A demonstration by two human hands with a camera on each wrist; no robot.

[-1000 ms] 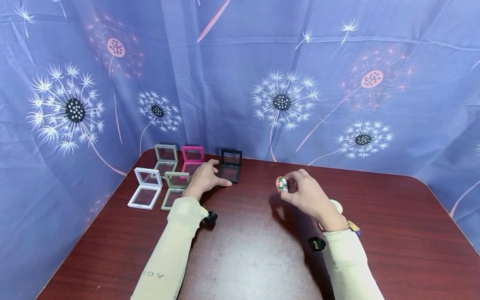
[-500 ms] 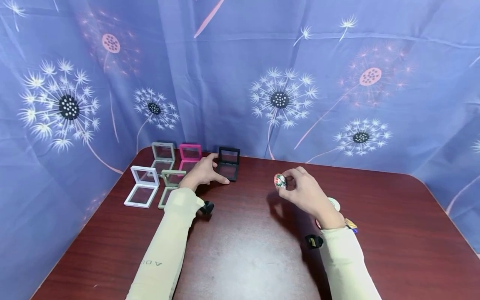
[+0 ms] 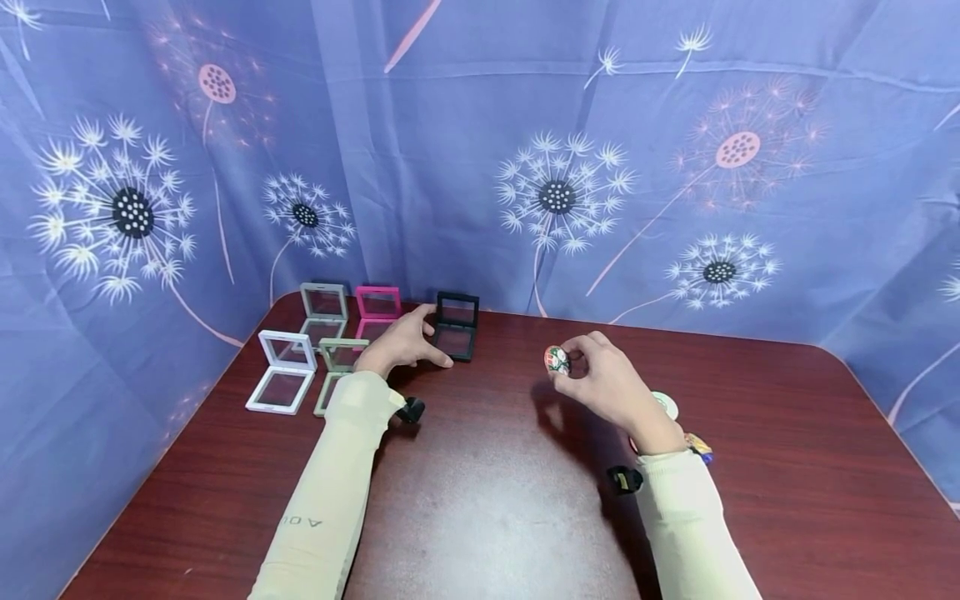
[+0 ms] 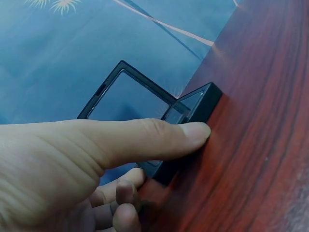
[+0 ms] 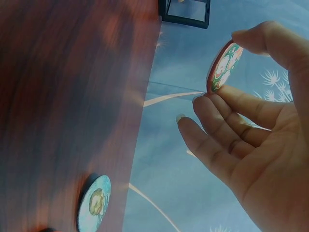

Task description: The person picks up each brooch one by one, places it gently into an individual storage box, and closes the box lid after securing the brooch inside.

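My left hand (image 3: 405, 340) is spread beside a small black display frame (image 3: 454, 343) that stands unfolded, lid upright. In the left wrist view, the straight thumb (image 4: 164, 137) lies along the frame's base at its near side; the other fingers are partly hidden below it. Whether they press on the frame, I cannot tell. My right hand (image 3: 607, 379) pinches a small round disc (image 3: 557, 360) between thumb and fingers, above the table. The disc has a dark red edge and a colourful green, white and red print, seen tilted in the right wrist view.
Several other unfolded frames stand at the left: grey (image 3: 324, 308), pink (image 3: 378, 302), white (image 3: 279, 375) and olive green (image 3: 337, 354). A pale round disc (image 3: 664, 405) and a yellow-blue piece (image 3: 699, 447) lie by the right wrist. A blue patterned curtain (image 3: 450, 167) hangs behind the table.
The whole head view has shifted slightly, so everything appears a little farther left and up. Relative to the table, both hands, the disc and the frames look almost unmoved.
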